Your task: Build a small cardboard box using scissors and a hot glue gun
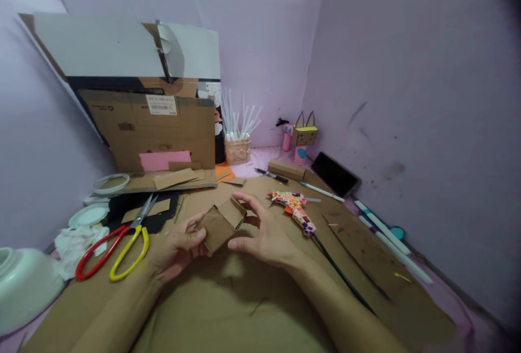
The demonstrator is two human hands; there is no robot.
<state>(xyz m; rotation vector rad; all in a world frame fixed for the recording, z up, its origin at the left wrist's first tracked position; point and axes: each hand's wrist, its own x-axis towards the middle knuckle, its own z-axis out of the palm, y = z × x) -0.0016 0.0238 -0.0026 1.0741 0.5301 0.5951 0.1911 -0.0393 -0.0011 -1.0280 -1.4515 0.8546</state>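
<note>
A small folded cardboard box (217, 231) is held over the cardboard-covered table, tilted, with a flap standing up on its far right side. My left hand (183, 241) grips its left side, thumb on the near face and fingers underneath. Curved around the right side is my right hand (264, 231), with thumb and fingers apart; its index fingertip is by the upper flap. Whether those fingers touch the box is hard to tell. To the right lies a floral-patterned glue gun (295, 209) with a dark cord.
Scissors (132, 236) with red and yellow handles lie left, near a white bowl (28, 288). Behind stand large cardboard sheets (158, 130) and a basket (237, 150) of white sticks. A phone (335, 174), a pen (272, 175) and white tubes (394, 250) lie right.
</note>
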